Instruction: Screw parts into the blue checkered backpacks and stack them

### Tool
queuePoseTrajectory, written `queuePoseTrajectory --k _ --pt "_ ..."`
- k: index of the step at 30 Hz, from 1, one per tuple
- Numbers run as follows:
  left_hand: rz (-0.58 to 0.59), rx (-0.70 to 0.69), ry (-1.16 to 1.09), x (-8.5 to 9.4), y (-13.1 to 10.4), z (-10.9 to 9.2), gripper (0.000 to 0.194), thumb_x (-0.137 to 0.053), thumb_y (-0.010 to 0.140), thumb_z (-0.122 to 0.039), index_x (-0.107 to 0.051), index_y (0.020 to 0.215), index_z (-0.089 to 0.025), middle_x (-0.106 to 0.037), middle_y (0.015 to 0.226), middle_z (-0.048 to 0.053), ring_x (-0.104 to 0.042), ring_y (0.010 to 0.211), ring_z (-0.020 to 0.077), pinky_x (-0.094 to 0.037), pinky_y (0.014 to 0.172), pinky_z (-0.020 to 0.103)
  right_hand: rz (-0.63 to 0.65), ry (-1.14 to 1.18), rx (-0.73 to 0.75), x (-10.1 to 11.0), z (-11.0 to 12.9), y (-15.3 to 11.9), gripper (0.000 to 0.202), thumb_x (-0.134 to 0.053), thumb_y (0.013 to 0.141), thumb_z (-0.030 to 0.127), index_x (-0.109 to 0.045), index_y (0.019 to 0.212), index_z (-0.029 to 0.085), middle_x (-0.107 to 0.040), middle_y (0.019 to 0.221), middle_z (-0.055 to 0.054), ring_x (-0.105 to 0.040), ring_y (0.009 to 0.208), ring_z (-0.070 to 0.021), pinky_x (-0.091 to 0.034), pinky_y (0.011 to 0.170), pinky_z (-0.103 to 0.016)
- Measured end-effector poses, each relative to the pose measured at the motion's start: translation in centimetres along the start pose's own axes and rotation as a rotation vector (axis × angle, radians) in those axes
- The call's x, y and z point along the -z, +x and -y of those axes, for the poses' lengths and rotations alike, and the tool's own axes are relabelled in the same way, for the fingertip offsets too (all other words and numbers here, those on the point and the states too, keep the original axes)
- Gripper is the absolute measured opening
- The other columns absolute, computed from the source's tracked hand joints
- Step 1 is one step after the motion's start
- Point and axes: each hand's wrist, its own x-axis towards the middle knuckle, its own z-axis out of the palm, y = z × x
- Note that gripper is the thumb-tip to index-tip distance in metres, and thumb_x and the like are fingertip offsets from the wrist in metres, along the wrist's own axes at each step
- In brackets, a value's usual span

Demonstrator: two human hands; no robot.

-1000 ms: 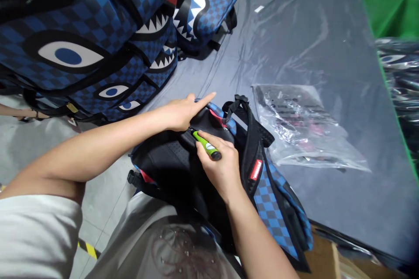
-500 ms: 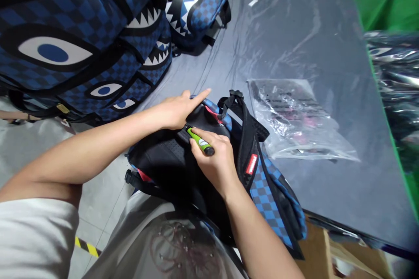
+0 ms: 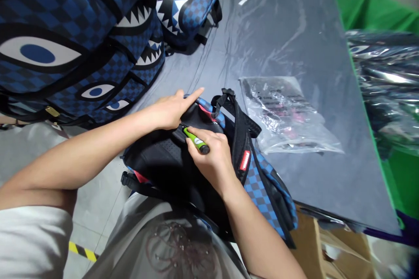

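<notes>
A blue-and-black checkered backpack (image 3: 262,187) lies with its black back panel (image 3: 157,157) facing up, against my body at the table's edge. My left hand (image 3: 172,111) holds the panel's far end, forefinger stretched out past the edge, the other fingers folded and partly hidden. In my right hand (image 3: 212,150) is a green pen-shaped tool with a black end (image 3: 196,140). Its dark tip meets the black fabric close to my left thumb; the exact contact is too small to make out. A black shoulder strap (image 3: 240,139) with a red label lies right of my right hand.
More checkered backpacks with eyes and shark teeth (image 3: 98,43) are piled at the left. A clear plastic bag (image 3: 288,115) lies on the grey table (image 3: 268,43). Plastic-wrapped goods (image 3: 389,83) are at the right, and an open cardboard box (image 3: 337,248) stands below the table.
The whole view has shifted slightly, so things sit a little further left. Both hands keep nearly the same place on the backpack, and the green tool stays in my right hand.
</notes>
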Motion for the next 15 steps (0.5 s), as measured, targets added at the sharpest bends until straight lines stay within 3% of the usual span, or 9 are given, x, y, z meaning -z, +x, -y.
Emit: queuePoseTrajectory --k 6,10,15 --pt "-0.003 -0.002 -0.018 0.0 -0.1 0.0 0.099 -0.058 0.087 -0.016 0.009 0.158 -0.033 -0.046 0.133 0.013 -0.064 0.106 0.0256 -0.05 0.08 0.031 0.05 0.155 -0.02 0.5 -0.3 -0.3 0.027 -0.063 0.087 0.022 -0.073 0.112 0.025 -0.075 0.115 -0.003 -0.071 0.104 -0.0212 -0.053 0.095 -0.038" --pt "-0.001 -0.01 -0.037 0.1 -0.2 0.0 0.099 -0.057 0.087 -0.014 0.009 0.158 -0.034 -0.046 0.134 0.013 -0.064 0.107 0.0253 -0.05 0.082 0.031 0.017 0.064 -0.06 1.1 -0.4 -0.7 0.026 -0.067 0.086 0.025 -0.074 0.111 0.027 -0.077 0.109 -0.002 -0.07 0.096 -0.0233 -0.055 0.088 -0.041" --pt "-0.002 -0.008 -0.025 0.1 -0.1 0.1 0.099 -0.057 0.086 -0.015 0.009 0.158 -0.033 -0.046 0.134 0.013 -0.064 0.105 0.0235 -0.05 0.081 0.03 0.055 0.112 -0.046 0.8 -0.5 -0.2 0.026 -0.064 0.087 0.023 -0.074 0.111 0.024 -0.078 0.103 -0.003 -0.071 0.088 -0.0216 -0.054 0.086 -0.04"
